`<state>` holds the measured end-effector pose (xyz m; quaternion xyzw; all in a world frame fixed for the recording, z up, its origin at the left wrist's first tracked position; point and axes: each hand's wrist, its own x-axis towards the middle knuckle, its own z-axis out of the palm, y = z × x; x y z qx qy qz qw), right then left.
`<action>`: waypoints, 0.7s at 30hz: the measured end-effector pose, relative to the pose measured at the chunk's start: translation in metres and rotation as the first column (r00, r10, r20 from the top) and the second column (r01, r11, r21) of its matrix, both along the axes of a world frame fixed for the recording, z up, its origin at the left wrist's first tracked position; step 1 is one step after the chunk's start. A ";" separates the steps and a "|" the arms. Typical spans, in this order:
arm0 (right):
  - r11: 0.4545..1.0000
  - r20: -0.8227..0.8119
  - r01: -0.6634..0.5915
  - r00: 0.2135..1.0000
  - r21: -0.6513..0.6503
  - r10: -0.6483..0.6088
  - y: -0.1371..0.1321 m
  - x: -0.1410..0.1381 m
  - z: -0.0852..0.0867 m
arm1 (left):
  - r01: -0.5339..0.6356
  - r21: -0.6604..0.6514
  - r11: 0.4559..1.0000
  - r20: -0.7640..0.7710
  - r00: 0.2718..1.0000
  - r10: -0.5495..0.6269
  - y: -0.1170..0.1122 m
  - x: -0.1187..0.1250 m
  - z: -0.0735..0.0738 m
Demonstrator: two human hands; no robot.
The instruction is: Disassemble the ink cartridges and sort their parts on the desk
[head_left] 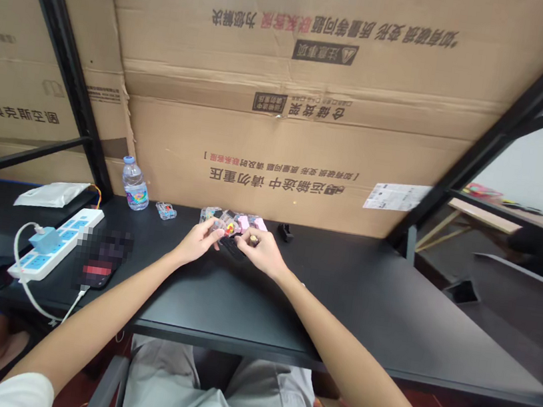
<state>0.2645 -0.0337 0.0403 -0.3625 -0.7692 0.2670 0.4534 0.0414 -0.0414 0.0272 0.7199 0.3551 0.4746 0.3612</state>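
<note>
My left hand (199, 242) pinches a small clear plastic piece with a yellow and red figure (230, 228) in it, held above the black desk top. Close beside it on the right, my right hand (264, 253) has its fingers closed. A small tan tip shows at its fingers, but what it belongs to is too small to name. Under and between the hands lies a dark object (233, 249), partly hidden. Just behind them sit several clear plastic pieces (209, 214) and small pink items (261, 224).
Left of the hands are another clear trinket (166, 210), a water bottle (135, 186), a white power strip (61, 241) and a phone (100, 277) on a cable. A small black part (285, 232) lies right. Cardboard (280, 144) walls the desk's back.
</note>
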 end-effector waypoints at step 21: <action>0.752 0.571 0.654 0.587 0.085 -0.574 0.077 0.116 -0.014 | -0.655 0.111 0.747 -0.575 0.570 0.586 0.048 -0.078 -0.009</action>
